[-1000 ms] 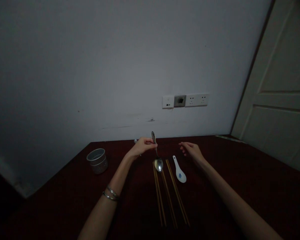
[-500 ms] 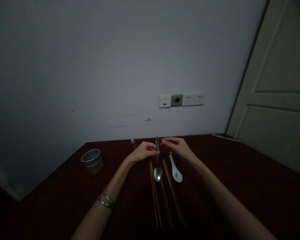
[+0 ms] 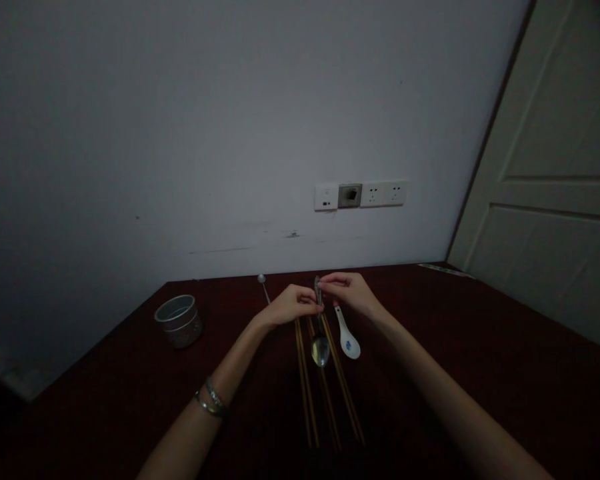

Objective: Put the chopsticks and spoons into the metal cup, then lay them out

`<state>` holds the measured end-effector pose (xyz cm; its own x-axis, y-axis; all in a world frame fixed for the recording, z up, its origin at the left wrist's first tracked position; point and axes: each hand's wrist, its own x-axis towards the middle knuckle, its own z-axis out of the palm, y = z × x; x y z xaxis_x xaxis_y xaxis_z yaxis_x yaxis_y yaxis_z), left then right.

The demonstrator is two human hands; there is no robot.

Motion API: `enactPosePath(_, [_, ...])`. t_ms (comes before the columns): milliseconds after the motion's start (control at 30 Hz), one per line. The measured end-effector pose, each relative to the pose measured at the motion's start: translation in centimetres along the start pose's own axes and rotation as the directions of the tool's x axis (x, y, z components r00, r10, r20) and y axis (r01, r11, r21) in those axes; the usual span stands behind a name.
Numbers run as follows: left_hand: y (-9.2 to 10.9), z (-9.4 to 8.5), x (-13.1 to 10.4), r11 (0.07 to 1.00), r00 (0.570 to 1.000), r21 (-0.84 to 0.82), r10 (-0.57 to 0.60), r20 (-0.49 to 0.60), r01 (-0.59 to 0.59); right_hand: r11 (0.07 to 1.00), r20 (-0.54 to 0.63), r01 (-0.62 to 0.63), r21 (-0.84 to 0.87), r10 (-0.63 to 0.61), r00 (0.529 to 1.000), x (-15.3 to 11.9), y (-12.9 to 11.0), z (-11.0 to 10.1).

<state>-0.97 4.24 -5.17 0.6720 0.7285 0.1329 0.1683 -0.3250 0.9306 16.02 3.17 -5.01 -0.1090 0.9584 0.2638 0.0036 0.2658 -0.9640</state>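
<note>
A metal spoon (image 3: 321, 350) hangs bowl down over the chopsticks, its patterned handle pointing at the wall. My left hand (image 3: 291, 305), with bangles at the wrist, pinches the handle partway along. The fingers of my right hand (image 3: 353, 291) are closed on the handle's far end. Below lie several wooden chopsticks (image 3: 305, 393), side by side and pointing toward me. Just right of them rests a white ceramic spoon (image 3: 349, 340) with a blue mark; the tip of its handle is close to my right hand. Behind my left hand a thin long-handled spoon (image 3: 263, 283) is partly hidden.
On the left of the dark red table (image 3: 430, 360) stands an open metal tin (image 3: 180, 321). A wall with a row of sockets (image 3: 360, 195) rises behind the table. A white panelled door (image 3: 545, 193) is at the right, and a flat strip (image 3: 445, 270) lies along the back edge.
My right hand has moved left and its fingers have closed on the end of the metal spoon's handle. The spoon has shifted slightly right against the chopsticks. The view has tilted a little.
</note>
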Motion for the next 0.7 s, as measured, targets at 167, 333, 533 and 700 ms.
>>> enactPosePath(167, [0.0,0.1,0.0,1.0,1.0,-0.005,0.001,-0.008,-0.001,0.999,-0.027,-0.013,0.035,0.014,1.0,0.1,0.1,-0.3])
enactPosePath(333, [-2.3,-1.7,0.2,0.998,0.99,-0.047,-0.051,-0.13,0.045,0.99,-0.068,-0.118,0.078,0.123,0.99,0.9,1.0,-3.0])
enactPosePath(533, [-8.2,-5.1,0.4,0.97,0.867,-0.187,-0.224,-0.445,0.155,0.948,-0.196,-0.314,0.048,0.317,0.928,1.6,4.0,-7.9])
enactPosePath(700, [-10.6,-6.2,-0.2,0.936,0.775,-0.314,-0.316,-0.547,0.16,0.921,-0.256,-0.39,0.026,0.383,0.888,1.6,6.5,-9.3])
